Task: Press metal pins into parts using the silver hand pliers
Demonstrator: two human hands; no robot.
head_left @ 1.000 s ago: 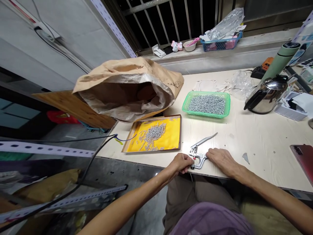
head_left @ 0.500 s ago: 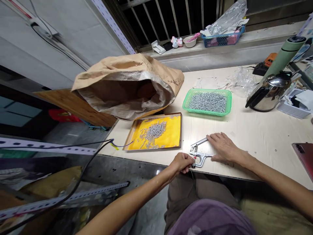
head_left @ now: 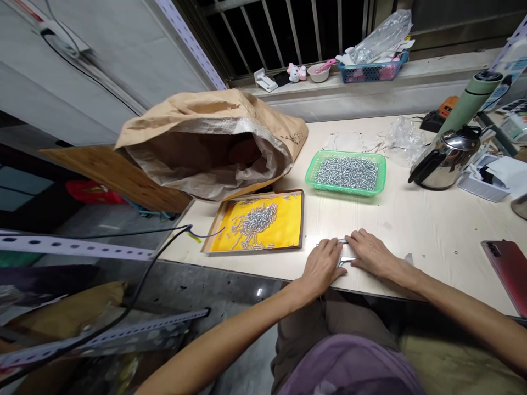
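A pair of silver snap-fastener pliers (head_left: 348, 260) lies flat near the table's front edge, its two handles spread apart. My left hand (head_left: 322, 265) is closed over the head of the pliers and hides the jaws and spring. On the other side, my right hand (head_left: 374, 254) grips the handle ends, fingers on the upper handle and thumb by the lower one. To the left, a shallow tray (head_left: 303, 219) lined with yellow holds a heap of small metal pins (head_left: 260, 218). Behind the hands, a green plastic basket (head_left: 308, 174) is filled with similar metal pieces (head_left: 348, 173).
A large brown paper sack (head_left: 197, 112) lies open-mouthed behind the tray. To the right stand a steel kettle (head_left: 450, 159) and a green flask (head_left: 469, 104). A red phone (head_left: 505, 274) rests at the right edge. Black cable (head_left: 144, 291) hangs at the left.
My left hand has gone from pinching at the pliers' jaws to lying closed over their head. My right hand keeps to the handles. The view has shifted slightly.
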